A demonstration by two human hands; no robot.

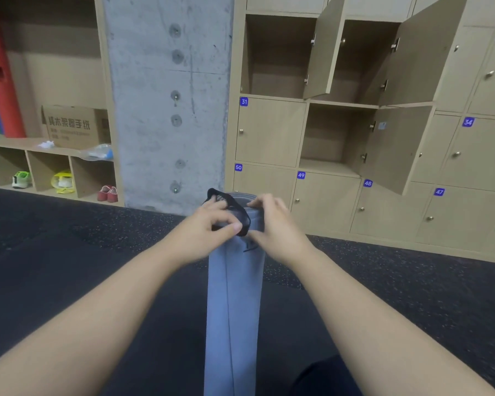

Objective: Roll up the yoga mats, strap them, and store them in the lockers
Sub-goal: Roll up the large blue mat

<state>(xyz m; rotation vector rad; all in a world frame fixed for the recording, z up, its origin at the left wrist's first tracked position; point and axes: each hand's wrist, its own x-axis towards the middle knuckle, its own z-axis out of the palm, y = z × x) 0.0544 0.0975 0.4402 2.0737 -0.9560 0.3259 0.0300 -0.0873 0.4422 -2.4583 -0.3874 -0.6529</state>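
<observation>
A rolled grey-blue yoga mat (232, 310) stretches lengthwise away from me over the dark floor, its far end raised between my hands. A black strap (235, 205) loops over that far end. My left hand (212, 224) pinches the strap at the mat's left side, thumb and fingers curled on it. On the right side, my right hand (272, 221) grips the mat's end and the strap. Wooden lockers (340, 132) stand just behind, three of them with open doors.
A concrete pillar (169, 95) rises left of the lockers. Further left, a low shoe shelf (49, 172) holds several shoes, with a cardboard box (72, 125) and upright red and green mats (0, 81) on top. Dark speckled rubber floor (69, 252) surrounds me.
</observation>
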